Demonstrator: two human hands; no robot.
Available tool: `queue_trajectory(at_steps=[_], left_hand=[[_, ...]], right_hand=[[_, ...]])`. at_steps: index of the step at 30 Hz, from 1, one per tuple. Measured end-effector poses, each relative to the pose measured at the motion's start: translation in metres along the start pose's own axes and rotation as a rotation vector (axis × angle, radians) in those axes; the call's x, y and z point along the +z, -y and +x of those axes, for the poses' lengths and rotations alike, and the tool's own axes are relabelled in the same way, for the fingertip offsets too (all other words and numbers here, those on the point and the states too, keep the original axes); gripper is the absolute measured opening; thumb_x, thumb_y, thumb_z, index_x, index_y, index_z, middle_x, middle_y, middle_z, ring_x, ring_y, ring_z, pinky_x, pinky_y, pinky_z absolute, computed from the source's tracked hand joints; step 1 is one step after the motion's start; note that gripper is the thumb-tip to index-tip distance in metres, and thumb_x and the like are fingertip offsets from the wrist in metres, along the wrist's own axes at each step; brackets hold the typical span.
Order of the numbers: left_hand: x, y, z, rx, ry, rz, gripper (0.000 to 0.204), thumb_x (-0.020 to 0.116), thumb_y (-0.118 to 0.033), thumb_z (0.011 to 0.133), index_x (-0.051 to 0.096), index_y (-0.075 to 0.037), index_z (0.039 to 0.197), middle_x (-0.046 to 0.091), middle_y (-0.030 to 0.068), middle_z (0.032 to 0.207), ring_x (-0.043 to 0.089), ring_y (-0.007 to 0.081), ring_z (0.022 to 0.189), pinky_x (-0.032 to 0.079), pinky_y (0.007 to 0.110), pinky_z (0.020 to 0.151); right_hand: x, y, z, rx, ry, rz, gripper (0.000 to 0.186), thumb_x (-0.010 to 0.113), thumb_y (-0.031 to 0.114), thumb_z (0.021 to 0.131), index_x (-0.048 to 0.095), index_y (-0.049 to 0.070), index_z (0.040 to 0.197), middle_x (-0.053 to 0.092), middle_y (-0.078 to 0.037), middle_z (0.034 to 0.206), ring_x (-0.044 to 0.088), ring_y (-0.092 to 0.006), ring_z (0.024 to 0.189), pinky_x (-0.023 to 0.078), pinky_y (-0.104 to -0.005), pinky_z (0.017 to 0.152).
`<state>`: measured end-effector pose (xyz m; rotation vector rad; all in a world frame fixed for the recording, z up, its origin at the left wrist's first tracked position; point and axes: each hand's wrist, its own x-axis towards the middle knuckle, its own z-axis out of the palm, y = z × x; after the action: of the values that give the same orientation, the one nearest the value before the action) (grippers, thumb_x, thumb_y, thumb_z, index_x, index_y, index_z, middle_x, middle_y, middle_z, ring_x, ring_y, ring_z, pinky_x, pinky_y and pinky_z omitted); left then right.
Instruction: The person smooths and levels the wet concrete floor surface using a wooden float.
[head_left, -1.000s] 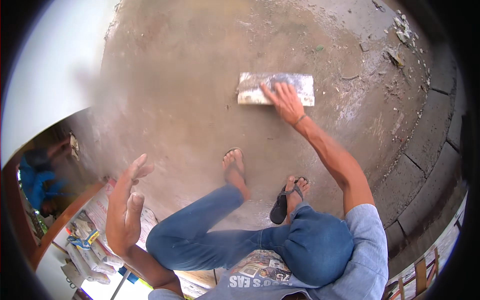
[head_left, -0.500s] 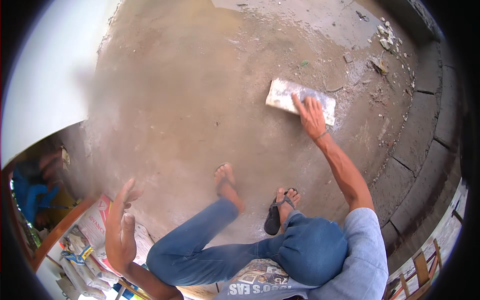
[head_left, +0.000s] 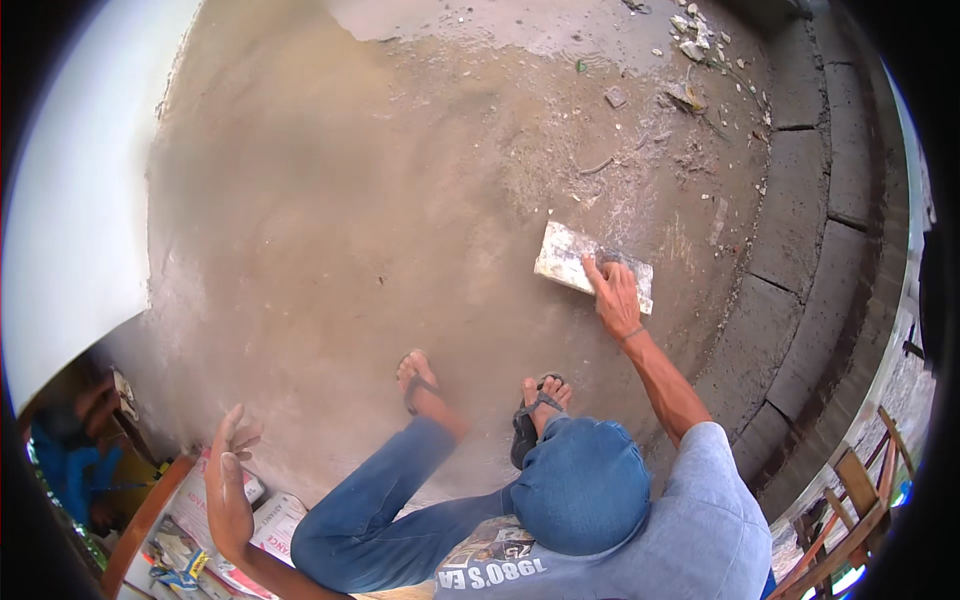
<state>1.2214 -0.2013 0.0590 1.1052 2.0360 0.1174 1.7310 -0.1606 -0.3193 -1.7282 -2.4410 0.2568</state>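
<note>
Float (head_left: 580, 262) lies flat on wet cement floor (head_left: 330, 230), long axis upper-left to lower-right. R hand (head_left: 615, 298) gripping its handle, arm straight out. L hand (head_left: 228, 478) open, fingers spread, holding nothing, near papers (head_left: 275, 520).

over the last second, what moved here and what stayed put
The right hand slid the flat plastering float across the wet cement floor, rightward and back toward the person's feet, and the float tilted from level to slanted. It kept its grip throughout. The left hand stayed open and empty, raised over the papers at lower left. The feet kept their stance.
</note>
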Motion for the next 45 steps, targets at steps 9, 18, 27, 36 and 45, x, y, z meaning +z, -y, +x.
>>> queue_trajectory(at_steps=[9, 18, 27, 36, 45], left_hand=[[0.011, -0.033, 0.004, 0.041, 0.036, 0.025, 0.081, 0.031, -0.067, 0.100, 0.048, -0.005, 0.148, 0.064, 0.0148, 0.119, 0.056, 0.0223, 0.108, 0.040, 0.035, 0.096], [0.010, -0.038, 0.029, 0.111, 0.100, 0.119, 0.080, 0.029, -0.065, 0.101, 0.048, -0.002, 0.147, 0.065, 0.0170, 0.119, 0.058, 0.0248, 0.108, 0.040, 0.037, 0.097], [0.011, -0.045, 0.036, 0.165, 0.142, 0.124, 0.080, 0.027, -0.064, 0.101, 0.048, -0.002, 0.147, 0.066, 0.0178, 0.117, 0.058, 0.0262, 0.109, 0.040, 0.039, 0.099], [0.010, -0.042, 0.038, 0.201, 0.130, 0.114, 0.079, 0.024, -0.063, 0.102, 0.048, -0.002, 0.147, 0.066, 0.0174, 0.119, 0.059, 0.0260, 0.109, 0.040, 0.039, 0.097], [0.013, -0.037, 0.044, 0.180, 0.137, 0.052, 0.079, 0.024, -0.063, 0.103, 0.048, -0.003, 0.148, 0.066, 0.0166, 0.119, 0.060, 0.0259, 0.110, 0.040, 0.039, 0.098]], right_hand=[[-0.005, -0.067, 0.012, 0.084, 0.008, 0.082, 0.064, 0.055, -0.003, 0.084, 0.050, 0.014, 0.146, 0.046, -0.009, 0.091, 0.049, -0.0261, 0.087, 0.041, -0.0389, 0.080], [0.021, -0.027, 0.000, -0.127, -0.114, -0.096, 0.055, 0.058, 0.006, 0.084, 0.054, 0.009, 0.138, 0.048, -0.008, 0.091, 0.050, -0.0242, 0.085, 0.042, -0.0360, 0.075], [-0.014, 0.014, 0.006, -0.146, -0.010, 0.031, 0.053, 0.058, 0.007, 0.088, 0.052, 0.007, 0.140, 0.048, -0.007, 0.090, 0.049, -0.0207, 0.085, 0.043, -0.0339, 0.075], [-0.001, 0.002, 0.025, 0.023, -0.022, -0.015, 0.048, 0.058, 0.003, 0.088, 0.054, 0.003, 0.136, 0.048, -0.008, 0.089, 0.052, -0.0232, 0.085, 0.045, -0.0355, 0.076], [0.003, -0.027, 0.034, -0.054, -0.047, -0.176, 0.041, 0.058, 0.010, 0.092, 0.055, 0.005, 0.133, 0.051, -0.006, 0.090, 0.053, -0.0206, 0.087, 0.043, -0.0343, 0.072]])
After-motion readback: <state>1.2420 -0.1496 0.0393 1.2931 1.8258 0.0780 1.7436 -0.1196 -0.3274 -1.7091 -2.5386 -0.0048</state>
